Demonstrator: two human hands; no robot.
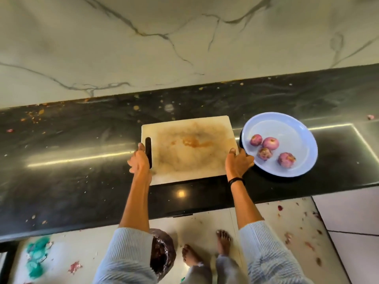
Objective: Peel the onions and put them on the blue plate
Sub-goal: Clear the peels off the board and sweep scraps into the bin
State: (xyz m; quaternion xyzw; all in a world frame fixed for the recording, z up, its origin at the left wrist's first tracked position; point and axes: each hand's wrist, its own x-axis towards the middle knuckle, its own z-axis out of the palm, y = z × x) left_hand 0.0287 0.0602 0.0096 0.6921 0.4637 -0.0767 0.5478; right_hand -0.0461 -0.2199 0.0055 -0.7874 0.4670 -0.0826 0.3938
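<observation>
A black polished counter [82,144] with pale flecks and crumbs runs across the room, reflecting strips of light; behind it rises a wall [143,48] of pale marble with dark veins; below, the light tiled floor [205,226] is scattered with reddish onion skins and a green smear at the left. A dark bag [163,253] of peelings sits on the floor beside two bare feet [223,242].

A white cutting board [190,148], stained brown in the middle, lies on the counter; the left hand [139,160] grips its left edge by the dark handle slot, thumb on top; the right hand [239,163], a dark band at its wrist, grips the right edge, thumb on top and fingers reaching out beside the plate. Pale ribbed sleeves cover both forearms near the elbow.

The blue plate [287,126] sits just right of the board; four peeled onions [271,143] lie on it, close together near its middle.
</observation>
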